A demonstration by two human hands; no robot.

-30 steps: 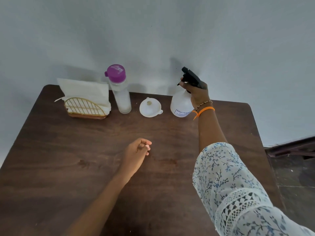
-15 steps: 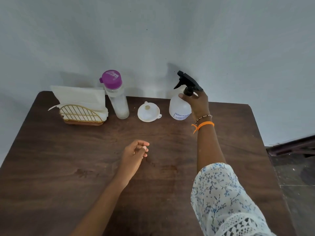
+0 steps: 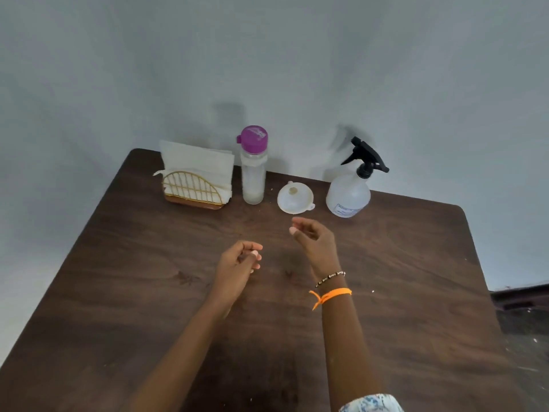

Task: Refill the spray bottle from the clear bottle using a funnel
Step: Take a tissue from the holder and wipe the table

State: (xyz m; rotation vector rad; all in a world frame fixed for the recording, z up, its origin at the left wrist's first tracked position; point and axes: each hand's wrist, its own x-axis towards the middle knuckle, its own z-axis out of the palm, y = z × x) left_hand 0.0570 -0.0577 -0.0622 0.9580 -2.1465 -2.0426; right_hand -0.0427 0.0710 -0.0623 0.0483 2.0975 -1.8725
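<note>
Left hand [image 3: 237,263] and right hand [image 3: 315,242]: fingers loosely curled, holding nothing, over bare table [image 3: 118,292], ready to reach. Back row near the wall: funnel [image 3: 295,198] upturned between capped clear bottle [image 3: 253,168] and spray bottle [image 3: 349,193]; napkin holder [image 3: 193,188] leftmost

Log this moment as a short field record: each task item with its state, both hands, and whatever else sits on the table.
spray bottle: upright at the table's far edge, black trigger head on, untouched
clear bottle: upright, purple cap on
funnel: mouth down, between the two bottles
left hand: loosely curled, empty
right hand: loosely curled, empty, near the funnel
napkin holder: left of the clear bottle, holding white napkins
table: dark wood
</note>
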